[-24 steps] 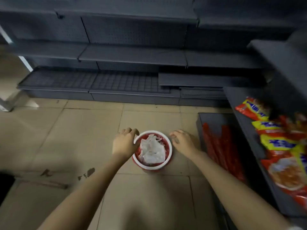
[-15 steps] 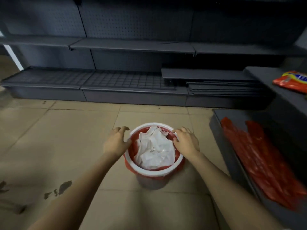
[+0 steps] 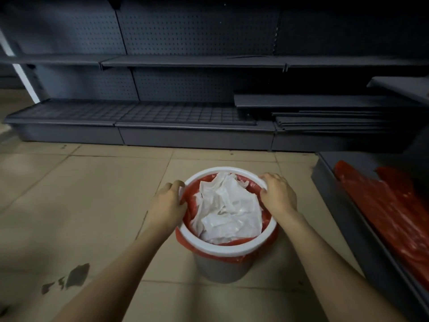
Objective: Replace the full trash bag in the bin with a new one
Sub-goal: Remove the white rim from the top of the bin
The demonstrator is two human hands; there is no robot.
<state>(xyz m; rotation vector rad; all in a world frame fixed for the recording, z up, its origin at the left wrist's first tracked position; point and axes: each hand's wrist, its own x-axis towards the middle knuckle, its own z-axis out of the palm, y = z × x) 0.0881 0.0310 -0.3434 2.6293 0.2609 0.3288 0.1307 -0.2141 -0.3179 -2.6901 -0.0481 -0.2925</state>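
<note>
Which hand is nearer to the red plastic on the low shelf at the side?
Right. The right hand grips the bin's white ring on the side toward the red plastic; the left hand holds the far side.

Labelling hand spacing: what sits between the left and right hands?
Head view: between the left hand and right hand lies the bin's open top, its red bag filled with crumpled white paper. Both hands grip the white rim.

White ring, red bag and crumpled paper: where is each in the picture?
white ring [image 3: 228,249], head view, near edge of the ring.
red bag [image 3: 217,256], head view, skirt hanging below the ring.
crumpled paper [image 3: 228,210], head view, middle of the heap.
</note>
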